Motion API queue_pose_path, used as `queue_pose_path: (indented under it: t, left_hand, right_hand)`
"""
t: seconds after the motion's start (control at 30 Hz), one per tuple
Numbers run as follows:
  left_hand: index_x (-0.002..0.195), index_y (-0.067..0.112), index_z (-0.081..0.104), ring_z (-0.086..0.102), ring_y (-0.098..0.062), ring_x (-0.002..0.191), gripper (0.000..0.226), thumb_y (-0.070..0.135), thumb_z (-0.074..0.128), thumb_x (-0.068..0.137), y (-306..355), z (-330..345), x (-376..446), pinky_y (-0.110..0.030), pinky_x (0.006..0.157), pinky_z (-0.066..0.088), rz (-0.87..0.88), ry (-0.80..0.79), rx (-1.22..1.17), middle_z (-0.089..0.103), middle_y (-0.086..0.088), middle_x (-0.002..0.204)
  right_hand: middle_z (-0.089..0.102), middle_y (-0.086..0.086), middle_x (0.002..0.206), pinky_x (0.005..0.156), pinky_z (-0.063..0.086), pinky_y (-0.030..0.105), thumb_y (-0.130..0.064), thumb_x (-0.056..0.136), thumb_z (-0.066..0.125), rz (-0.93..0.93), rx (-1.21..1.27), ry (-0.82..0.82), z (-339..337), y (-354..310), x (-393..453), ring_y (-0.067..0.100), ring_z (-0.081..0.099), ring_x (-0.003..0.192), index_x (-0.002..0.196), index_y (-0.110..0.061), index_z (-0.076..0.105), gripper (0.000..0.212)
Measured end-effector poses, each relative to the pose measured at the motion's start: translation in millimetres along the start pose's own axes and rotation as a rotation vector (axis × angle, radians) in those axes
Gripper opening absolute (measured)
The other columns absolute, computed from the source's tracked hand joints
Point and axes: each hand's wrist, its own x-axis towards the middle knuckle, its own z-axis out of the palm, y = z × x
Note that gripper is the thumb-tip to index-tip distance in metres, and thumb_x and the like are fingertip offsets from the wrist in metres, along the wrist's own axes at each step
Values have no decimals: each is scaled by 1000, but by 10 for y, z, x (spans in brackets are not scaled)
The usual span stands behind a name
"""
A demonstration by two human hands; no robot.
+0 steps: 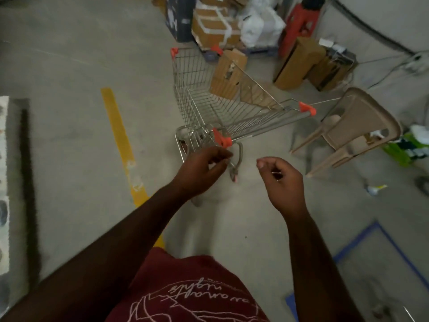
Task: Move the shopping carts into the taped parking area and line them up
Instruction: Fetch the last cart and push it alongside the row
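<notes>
1. Shopping cart [222, 108] sits centre to upper-centre of frame, wire basket with orange corner caps. A cardboard box [228, 74] stands in the basket toward its far end.
2. Long axis runs from the near end at centre frame up and slightly right toward the clutter at top. The handle bar [267, 129] runs from the orange cap at centre up-right to the cap at right-centre, so the cart sits skewed to the person.
3. Left hand [204, 168] is just below the near orange cap [222, 138], fingers curled, fingertips close to the frame's lower tube. Motion blur: cannot tell if it actually grips metal or is just short of it.
4. Right hand [282, 180] is right of centre, loosely curled, holding nothing, well apart from the bar. The handle lies above and slightly right of it.
5. Judgement: left hand is nearer. Right needs to go up onto the bar before any push or steer.
6. Blue tape [392, 242] outlines a box at lower right, so the parking area is likely behind and right of the cart. Yellow line [118, 135] runs down the left-centre floor.
7. Risk: beige plastic chair [355, 133] lies just right of the handle end and could snag a right swing.
</notes>
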Motion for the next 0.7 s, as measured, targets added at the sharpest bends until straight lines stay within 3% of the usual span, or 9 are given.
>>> queue_pose_path:
  t: [0.2,0.3,0.37,0.47,0.6,0.7]
  left_hand:
    - [124,15,69,63,-18,110,40,38,68,92,-259,333,993,-34,98,49,77,-138,232,70,-3,121]
    - [143,11,56,54,-27,133,65,42,75,90,-466,554,1336,-33,113,30,76,-273,391,60,-10,143]
    - [148,14,51,52,-26,136,63,40,72,94,-607,603,1454,-32,113,24,49,-329,502,58,-7,147]
    - [141,20,57,60,-26,123,46,20,66,96,-836,578,1513,-41,111,31,85,-291,605,67,-2,134]
    - [144,18,56,59,-24,122,52,15,67,94,-1064,422,1425,-46,110,37,152,-268,614,65,-1,136]
    - [147,19,55,58,-23,126,49,24,61,99,-1304,40,1346,-40,109,38,231,-276,633,64,-2,140]
  right_hand:
    - [76,-14,92,77,49,12,-15,100,70,12,-14,33,143,184,546,1,69,86,99,-20,77,9]
    - [76,-10,96,80,51,14,-17,101,69,30,8,33,118,385,868,3,69,90,104,-17,78,9]
    - [77,-8,98,83,54,18,-18,102,68,55,22,52,71,550,1096,6,70,92,106,-17,77,10]
    - [76,-7,98,83,52,17,-18,102,68,122,55,81,25,758,1437,2,69,90,105,-18,77,9]
    - [73,-17,98,80,52,12,-22,102,68,133,12,34,111,941,1832,-7,66,90,107,-25,73,7]
    - [71,-14,112,94,57,32,-25,101,68,59,-101,44,255,1082,2015,3,66,106,114,-28,72,14]
